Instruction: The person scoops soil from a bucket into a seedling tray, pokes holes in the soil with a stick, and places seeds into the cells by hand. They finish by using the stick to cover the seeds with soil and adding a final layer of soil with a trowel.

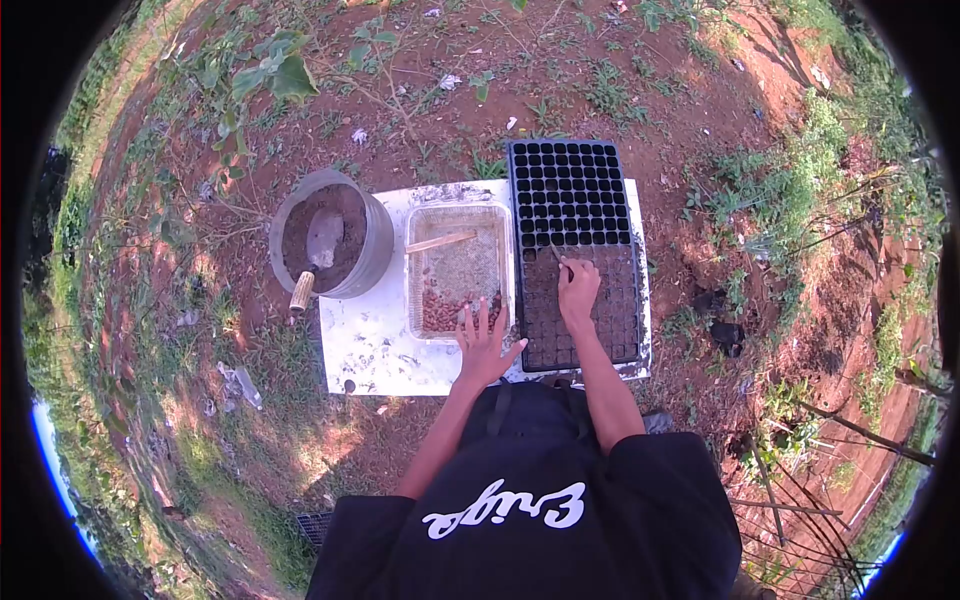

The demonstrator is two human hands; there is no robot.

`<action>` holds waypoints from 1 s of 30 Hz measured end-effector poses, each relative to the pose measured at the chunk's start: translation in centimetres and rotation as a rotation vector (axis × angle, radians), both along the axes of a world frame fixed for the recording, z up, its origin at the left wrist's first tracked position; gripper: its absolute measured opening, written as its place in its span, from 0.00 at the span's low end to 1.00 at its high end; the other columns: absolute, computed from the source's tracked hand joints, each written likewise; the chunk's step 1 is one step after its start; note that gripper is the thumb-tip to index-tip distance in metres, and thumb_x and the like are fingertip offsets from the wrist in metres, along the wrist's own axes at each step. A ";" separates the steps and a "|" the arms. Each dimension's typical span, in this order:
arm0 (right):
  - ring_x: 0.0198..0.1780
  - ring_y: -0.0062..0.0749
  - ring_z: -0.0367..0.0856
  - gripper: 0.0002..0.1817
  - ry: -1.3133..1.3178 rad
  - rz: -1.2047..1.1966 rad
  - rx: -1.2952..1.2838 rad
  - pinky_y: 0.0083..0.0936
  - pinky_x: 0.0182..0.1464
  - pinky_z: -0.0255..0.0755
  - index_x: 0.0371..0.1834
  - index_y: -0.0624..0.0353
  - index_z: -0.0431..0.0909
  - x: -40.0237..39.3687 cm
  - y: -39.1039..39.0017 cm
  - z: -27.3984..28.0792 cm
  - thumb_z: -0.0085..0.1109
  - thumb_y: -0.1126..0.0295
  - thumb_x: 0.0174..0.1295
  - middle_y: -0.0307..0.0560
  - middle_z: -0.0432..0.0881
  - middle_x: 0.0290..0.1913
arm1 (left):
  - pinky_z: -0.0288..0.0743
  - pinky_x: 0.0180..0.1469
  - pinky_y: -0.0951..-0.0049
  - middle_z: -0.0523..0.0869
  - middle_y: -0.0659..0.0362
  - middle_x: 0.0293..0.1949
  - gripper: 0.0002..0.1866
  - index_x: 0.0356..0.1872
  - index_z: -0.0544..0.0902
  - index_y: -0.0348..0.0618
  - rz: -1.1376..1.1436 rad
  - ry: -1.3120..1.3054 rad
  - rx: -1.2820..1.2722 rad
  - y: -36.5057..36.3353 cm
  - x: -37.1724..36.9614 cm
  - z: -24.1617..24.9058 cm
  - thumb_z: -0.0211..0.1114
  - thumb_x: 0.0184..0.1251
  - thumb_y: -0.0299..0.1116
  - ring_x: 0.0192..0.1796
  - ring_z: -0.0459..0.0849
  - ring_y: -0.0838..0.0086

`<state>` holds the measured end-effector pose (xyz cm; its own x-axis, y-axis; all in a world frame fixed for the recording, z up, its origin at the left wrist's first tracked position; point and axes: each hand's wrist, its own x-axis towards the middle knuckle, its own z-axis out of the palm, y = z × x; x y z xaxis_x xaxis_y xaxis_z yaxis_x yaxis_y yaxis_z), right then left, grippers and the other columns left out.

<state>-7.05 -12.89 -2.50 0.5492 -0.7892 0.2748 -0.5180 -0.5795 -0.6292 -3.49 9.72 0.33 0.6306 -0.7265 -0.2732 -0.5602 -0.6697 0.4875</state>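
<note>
- Cell tray (pixel 615 320) on table (pixel 380 368), near cells brown with soil; right hand (pixel 579 290) there, pinching 1 thin stick (pixel 557 253).
- Left hand (pixel 482 345), fingers spread, at reddish seeds (pixel 440 312) in tub (pixel 460 207).
- Bucket (pixel 376 250) alongside, 1 trowel (pixel 325 238) inside (handle over rim).
</note>
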 end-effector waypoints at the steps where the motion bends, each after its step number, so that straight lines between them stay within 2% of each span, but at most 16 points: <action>1: 0.45 0.47 0.79 0.06 -0.017 0.014 0.032 0.43 0.49 0.69 0.40 0.56 0.88 -0.1 0.1 -0.2 0.64 0.73 0.61 0.49 0.83 0.40 | 0.30 0.71 0.27 0.39 0.44 0.82 0.44 0.80 0.56 0.56 0.002 -0.006 -0.009 0.0 0.0 -0.1 0.54 0.70 0.67 0.81 0.31 0.40; 5: 0.45 0.47 0.79 0.07 -0.024 0.055 0.044 0.42 0.50 0.69 0.40 0.57 0.87 -0.3 0.0 0.0 0.64 0.74 0.60 0.50 0.83 0.39 | 0.34 0.73 0.26 0.42 0.45 0.82 0.43 0.79 0.59 0.55 0.016 -0.034 -0.042 0.1 -0.3 -0.1 0.55 0.70 0.65 0.81 0.34 0.38; 8: 0.44 0.48 0.79 0.07 -0.014 0.074 0.028 0.42 0.50 0.70 0.40 0.58 0.88 -0.2 -0.1 0.7 0.65 0.74 0.60 0.50 0.84 0.39 | 0.33 0.73 0.27 0.42 0.45 0.82 0.42 0.79 0.59 0.55 0.017 -0.050 -0.037 0.1 -0.3 -0.1 0.55 0.70 0.65 0.81 0.34 0.39; 10: 0.43 0.50 0.81 0.08 0.010 0.112 -0.010 0.42 0.49 0.73 0.41 0.59 0.88 -0.2 0.0 1.1 0.66 0.75 0.59 0.53 0.84 0.39 | 0.32 0.73 0.29 0.40 0.45 0.82 0.43 0.79 0.58 0.56 0.017 -0.036 -0.032 0.1 -0.3 -0.1 0.55 0.70 0.66 0.81 0.33 0.40; 17: 0.45 0.48 0.79 0.08 -0.020 0.100 0.053 0.42 0.50 0.72 0.41 0.58 0.88 -0.2 0.5 1.2 0.65 0.75 0.59 0.52 0.84 0.40 | 0.30 0.74 0.31 0.37 0.46 0.82 0.44 0.80 0.56 0.58 0.004 -0.004 -0.015 0.2 -0.1 -0.2 0.54 0.70 0.67 0.82 0.31 0.42; 20: 0.45 0.48 0.79 0.08 -0.018 0.099 -0.002 0.42 0.51 0.72 0.40 0.58 0.88 -0.6 0.8 1.7 0.65 0.74 0.59 0.52 0.84 0.40 | 0.30 0.74 0.31 0.37 0.46 0.82 0.44 0.80 0.55 0.58 0.008 0.016 0.005 0.2 -0.1 -0.2 0.54 0.70 0.68 0.82 0.31 0.42; 22: 0.46 0.47 0.78 0.08 0.082 0.140 -0.056 0.42 0.52 0.71 0.40 0.57 0.88 -0.7 0.7 1.9 0.65 0.74 0.59 0.51 0.83 0.39 | 0.30 0.74 0.31 0.37 0.46 0.82 0.44 0.80 0.56 0.58 0.006 0.001 -0.007 0.2 -0.1 -0.5 0.54 0.70 0.68 0.82 0.31 0.42; 30: 0.47 0.48 0.76 0.07 0.102 0.167 -0.080 0.42 0.53 0.69 0.38 0.57 0.88 0.0 -0.4 1.8 0.65 0.74 0.58 0.50 0.83 0.41 | 0.31 0.74 0.31 0.38 0.46 0.82 0.44 0.80 0.56 0.57 0.005 0.002 -0.001 0.3 -0.1 -0.3 0.54 0.70 0.67 0.82 0.32 0.42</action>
